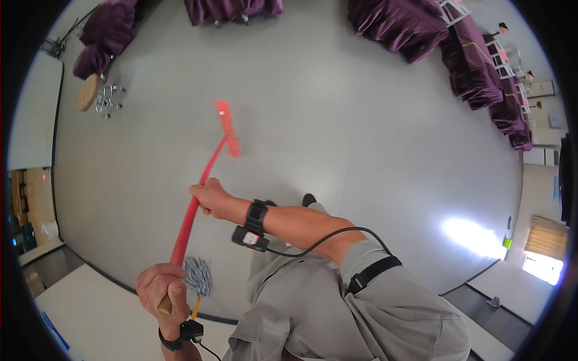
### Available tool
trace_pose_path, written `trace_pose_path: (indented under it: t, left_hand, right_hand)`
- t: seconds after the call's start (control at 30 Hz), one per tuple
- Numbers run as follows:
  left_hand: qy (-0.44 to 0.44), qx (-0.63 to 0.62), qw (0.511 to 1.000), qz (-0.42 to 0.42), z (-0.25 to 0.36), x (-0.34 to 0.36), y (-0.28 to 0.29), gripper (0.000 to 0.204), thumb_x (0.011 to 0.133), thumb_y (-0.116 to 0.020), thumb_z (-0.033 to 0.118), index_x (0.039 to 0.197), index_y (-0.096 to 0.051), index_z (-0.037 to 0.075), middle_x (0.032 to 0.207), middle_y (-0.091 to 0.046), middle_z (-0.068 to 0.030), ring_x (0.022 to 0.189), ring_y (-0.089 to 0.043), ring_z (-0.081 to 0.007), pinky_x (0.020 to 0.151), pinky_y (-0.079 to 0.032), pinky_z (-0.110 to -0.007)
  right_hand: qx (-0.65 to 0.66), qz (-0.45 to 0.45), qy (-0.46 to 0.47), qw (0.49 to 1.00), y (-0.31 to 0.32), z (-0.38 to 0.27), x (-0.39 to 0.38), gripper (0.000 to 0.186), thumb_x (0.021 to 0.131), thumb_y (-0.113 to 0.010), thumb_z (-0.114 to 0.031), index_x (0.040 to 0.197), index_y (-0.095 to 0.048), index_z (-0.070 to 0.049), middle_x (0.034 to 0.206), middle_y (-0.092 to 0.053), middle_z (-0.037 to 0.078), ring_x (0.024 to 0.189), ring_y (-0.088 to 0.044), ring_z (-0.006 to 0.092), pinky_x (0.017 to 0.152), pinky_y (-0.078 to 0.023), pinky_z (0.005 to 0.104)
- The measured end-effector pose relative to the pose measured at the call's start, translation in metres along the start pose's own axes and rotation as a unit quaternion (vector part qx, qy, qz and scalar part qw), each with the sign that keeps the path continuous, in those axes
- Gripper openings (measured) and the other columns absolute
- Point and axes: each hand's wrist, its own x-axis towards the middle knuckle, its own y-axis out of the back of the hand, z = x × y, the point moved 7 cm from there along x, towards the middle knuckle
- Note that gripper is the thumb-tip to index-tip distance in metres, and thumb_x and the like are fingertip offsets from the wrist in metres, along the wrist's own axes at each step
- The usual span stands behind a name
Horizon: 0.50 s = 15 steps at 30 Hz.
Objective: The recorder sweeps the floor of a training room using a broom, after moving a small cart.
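A long red broom point(191, 212) slants across the floor in front of me, its wooden handle end pointing back toward my body. My left hand point(161, 290) is closed around the handle near that bare wooden end. Farther along the handle, my right hand point(214, 198) grips it with the fingers wrapped round. The red broom head point(226, 128) is over the grey floor, slightly smeared by motion, and its bristles are hard to make out. Beside my left hand is a mop with grey-blue strands point(197, 277) and a yellow handle, which no hand touches.
Grey floor point(313, 102) spreads ahead. A round stool point(89, 92) with a wheeled chrome base is at far left. Purple-draped tables point(391, 24) line the far side and right. White boards or panels point(36, 114) stand left. Bright light point(472, 236) falls on the floor at right.
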Motion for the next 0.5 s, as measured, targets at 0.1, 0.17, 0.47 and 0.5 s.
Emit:
trace_pose_path:
  t: [0.1,0.17,0.47,0.5]
  left_hand:
    - [-0.019,-0.096,0.995,-0.008,0.001,0.034,-0.031,0.023,0.082,-0.047,0.002,0.059,-0.048,0.002,0.063,-0.059,-0.0087,0.052,-0.05,-0.0172,0.048,-0.038,-0.028]
    - [0.03,-0.173,0.982,-0.071,-0.01,0.058,-0.073,0.017,0.083,-0.048,0.001,0.068,-0.056,-0.002,0.067,-0.06,-0.0087,0.055,-0.051,-0.0138,0.05,-0.04,-0.026]
    - [0.144,-0.416,0.847,-0.298,0.005,0.172,-0.352,0.017,0.093,-0.053,0.011,0.089,-0.063,-0.002,0.089,-0.062,-0.0034,0.063,-0.052,-0.0067,0.056,-0.046,-0.023]
    - [0.17,-0.438,0.82,-0.326,0.013,0.188,-0.387,0.017,0.093,-0.052,0.01,0.089,-0.062,-0.002,0.089,-0.062,-0.0045,0.062,-0.053,-0.007,0.057,-0.047,-0.023]
  right_hand:
    - [-0.032,0.121,0.025,0.992,0.073,-0.039,-0.009,0.021,0.076,-0.058,-0.014,0.06,-0.047,-0.004,0.053,-0.043,0.003,0.04,-0.037,0.014,0.035,-0.026,0.0331]
    - [-0.002,0.173,0.043,0.984,0.139,-0.067,-0.025,0.02,0.076,-0.059,-0.015,0.061,-0.048,-0.007,0.054,-0.042,0.001,0.042,-0.037,0.0131,0.036,-0.026,0.0322]
    - [0.113,0.397,0.049,0.91,0.455,-0.139,-0.096,0.02,0.077,-0.061,-0.012,0.067,-0.044,-0.008,0.053,-0.04,0.002,0.04,-0.037,0.0142,0.035,-0.025,0.032]
    - [0.119,0.422,0.052,0.897,0.496,-0.139,-0.098,0.021,0.078,-0.062,-0.013,0.067,-0.045,-0.008,0.054,-0.04,0.003,0.041,-0.037,0.0145,0.035,-0.027,0.0326]
